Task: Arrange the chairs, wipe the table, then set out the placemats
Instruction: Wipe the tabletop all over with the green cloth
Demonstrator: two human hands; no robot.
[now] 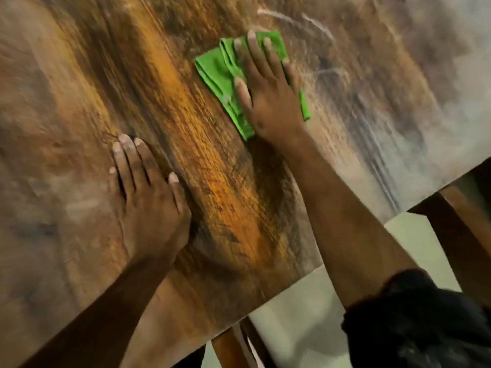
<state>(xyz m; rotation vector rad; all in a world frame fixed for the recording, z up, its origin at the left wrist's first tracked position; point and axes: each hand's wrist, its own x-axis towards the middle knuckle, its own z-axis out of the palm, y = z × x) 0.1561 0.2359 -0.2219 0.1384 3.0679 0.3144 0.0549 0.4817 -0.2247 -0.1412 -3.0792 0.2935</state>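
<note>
On table (79,75) | green cloth (212,73) under flat, spread right grip (268,102) | left grip (151,208) flat, spread

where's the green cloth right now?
Head view: the green cloth lies flat on the wooden table, upper centre, pinned under the spread fingers of the right hand. The left hand rests flat on bare wood nearer the camera.

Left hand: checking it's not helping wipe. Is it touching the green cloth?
Apart. Head view shows the left hand flat on bare table, wood between it and the green cloth.
</note>
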